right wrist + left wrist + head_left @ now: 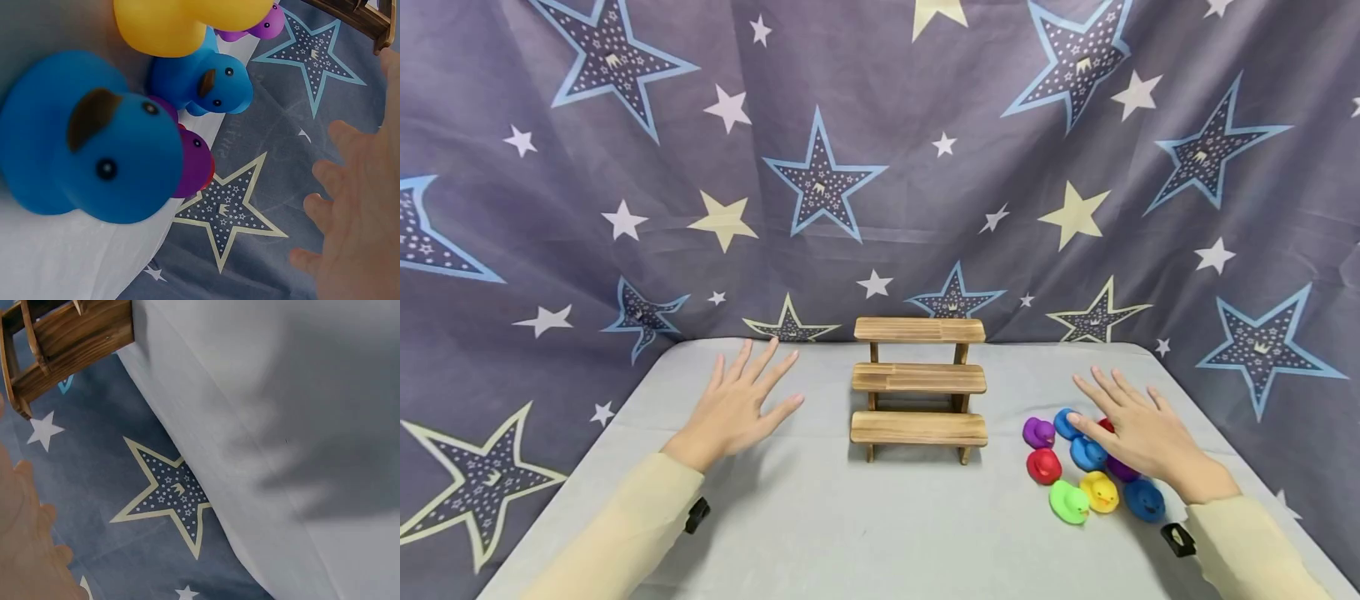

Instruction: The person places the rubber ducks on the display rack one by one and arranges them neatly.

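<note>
My left hand [734, 406] hovers over the left part of the table, fingers spread and holding nothing. On the right, my right hand [1142, 429] is stretched out with spread fingers above a group of rubber ducks and hides some of them. A purple duck [1039, 432], a red duck [1044, 466], a green duck [1069, 502] and a yellow duck [1100, 492] lie left of that hand. Blue ducks sit among them, one large in the right wrist view [119, 144]. Between the hands stands a three-step wooden shelf [919, 428].
The table [865, 533] has a pale grey cover. A dark curtain [887, 192] with printed stars hangs behind it and along both sides. Black wrist straps show at the left sleeve [625, 517] and the right sleeve [1255, 542].
</note>
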The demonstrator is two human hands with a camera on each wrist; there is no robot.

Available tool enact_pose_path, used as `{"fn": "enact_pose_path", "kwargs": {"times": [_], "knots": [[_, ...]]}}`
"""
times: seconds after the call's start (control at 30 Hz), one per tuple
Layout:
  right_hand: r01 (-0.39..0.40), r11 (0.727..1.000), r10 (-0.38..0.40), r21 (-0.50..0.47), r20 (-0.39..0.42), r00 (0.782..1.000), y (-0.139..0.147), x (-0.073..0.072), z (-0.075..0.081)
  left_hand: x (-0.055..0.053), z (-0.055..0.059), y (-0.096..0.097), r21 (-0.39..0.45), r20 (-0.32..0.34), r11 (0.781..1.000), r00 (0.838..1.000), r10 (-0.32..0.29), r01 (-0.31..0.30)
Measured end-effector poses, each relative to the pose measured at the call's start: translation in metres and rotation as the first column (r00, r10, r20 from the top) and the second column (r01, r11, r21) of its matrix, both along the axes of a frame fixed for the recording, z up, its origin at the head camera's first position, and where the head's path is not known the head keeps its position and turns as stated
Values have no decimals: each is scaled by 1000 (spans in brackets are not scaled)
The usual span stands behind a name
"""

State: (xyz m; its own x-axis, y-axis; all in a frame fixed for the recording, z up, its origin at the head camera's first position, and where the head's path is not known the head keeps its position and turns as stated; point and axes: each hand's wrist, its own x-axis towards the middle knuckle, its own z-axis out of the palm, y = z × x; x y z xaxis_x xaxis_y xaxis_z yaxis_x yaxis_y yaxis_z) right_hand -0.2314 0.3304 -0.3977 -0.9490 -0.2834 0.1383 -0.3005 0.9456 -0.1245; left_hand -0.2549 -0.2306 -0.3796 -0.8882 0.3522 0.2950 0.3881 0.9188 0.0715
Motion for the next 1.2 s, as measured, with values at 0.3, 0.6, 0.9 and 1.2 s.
{"fn": "enact_pose_path", "kwargs": {"times": [0.3, 0.6, 0.9, 1.2], "knots": [[3, 1000, -3, -25, 11, 1000, 0, 2, 0, -5, -3, 8, 101, 55, 995, 998, -20, 14], [-5, 999, 6, -32, 17, 1000, -2, 4, -3, -13, -16, 15, 277, 145, 961, 988, -61, 19], [-17, 991, 26, -134, 59, 998, -2, 3, 0, -20, -27, 33, 578, 218, 815, 956, -197, 36], [-50, 967, 76, -251, 98, 992, -6, 2, 2, -23, -32, 61, 781, 271, 623, 926, -261, -53]]}}
